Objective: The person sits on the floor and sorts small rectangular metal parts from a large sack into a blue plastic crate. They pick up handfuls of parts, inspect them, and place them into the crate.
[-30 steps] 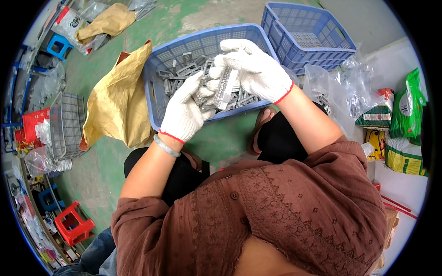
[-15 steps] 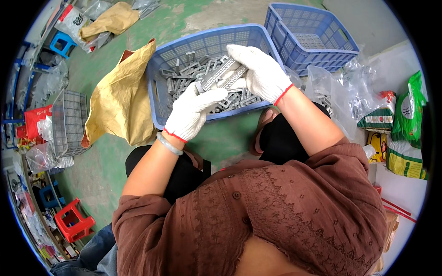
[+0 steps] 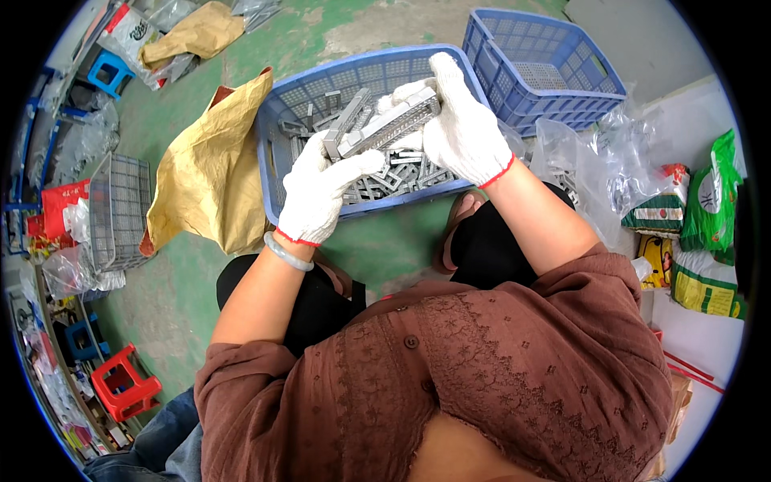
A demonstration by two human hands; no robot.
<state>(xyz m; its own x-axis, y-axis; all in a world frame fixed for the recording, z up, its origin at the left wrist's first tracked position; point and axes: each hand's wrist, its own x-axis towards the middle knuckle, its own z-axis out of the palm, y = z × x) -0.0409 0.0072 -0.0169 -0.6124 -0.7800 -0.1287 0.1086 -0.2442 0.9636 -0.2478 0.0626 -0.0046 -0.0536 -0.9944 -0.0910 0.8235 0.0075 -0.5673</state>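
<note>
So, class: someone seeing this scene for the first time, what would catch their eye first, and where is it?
Two white-gloved hands at top centre: the left hand and the right hand hold a stack of grey metal strips between them. Right beneath is a blue basket full of the same grey parts, on a green floor. Left of it lies a crumpled yellow sack; a second blue basket, nearly empty, sits at upper right.

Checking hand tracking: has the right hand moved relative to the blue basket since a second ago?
Yes. The right hand has shifted toward the far rim of the blue basket, and the grey metal bar stack it holds with the left hand went with it.
</note>
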